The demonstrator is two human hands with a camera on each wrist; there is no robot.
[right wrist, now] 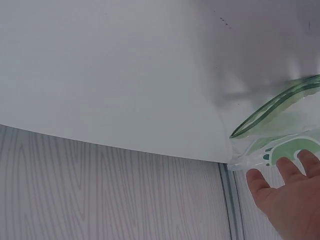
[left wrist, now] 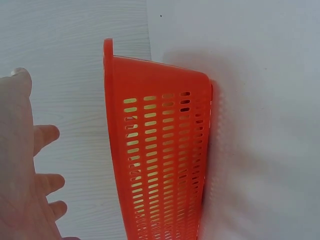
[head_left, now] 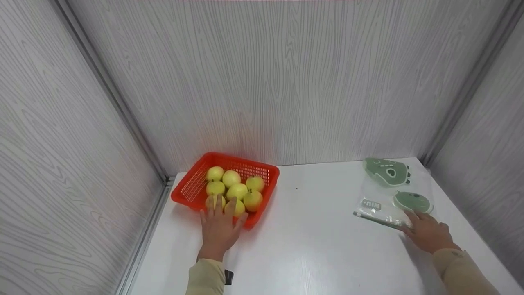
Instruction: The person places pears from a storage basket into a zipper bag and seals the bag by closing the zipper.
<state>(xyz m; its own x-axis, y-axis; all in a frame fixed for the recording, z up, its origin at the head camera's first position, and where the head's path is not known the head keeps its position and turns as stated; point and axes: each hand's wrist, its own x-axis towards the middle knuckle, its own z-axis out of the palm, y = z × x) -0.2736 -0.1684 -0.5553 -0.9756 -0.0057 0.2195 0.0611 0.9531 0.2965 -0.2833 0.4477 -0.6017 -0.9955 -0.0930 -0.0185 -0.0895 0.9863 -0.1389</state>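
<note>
A red plastic basket (head_left: pixel 189 184) holds several yellow-green apples (head_left: pixel 237 191) toward the back left of the table. Above its near side is my left hand (head_left: pixel 220 229), fingers spread and overlapping the front apples in the head view; the left wrist view shows those fingers over the basket's rim (left wrist: pixel 109 100). A clear zip bag (head_left: pixel 370 190) with green cartoon prints lies flat at the right, its green zip edge (head_left: pixel 378 220) facing me. My right hand (head_left: pixel 430 232) rests at the near right corner of that bag, fingers loosely extended over it.
The white table (head_left: pixel 315 241) extends between the basket and the bag. Wood-grain panels stand around it: a back wall (head_left: pixel 286 82), a left wall (head_left: pixel 61 164) and a right wall (head_left: pixel 487 172). A dark band (head_left: pixel 229 277) is at my left wrist.
</note>
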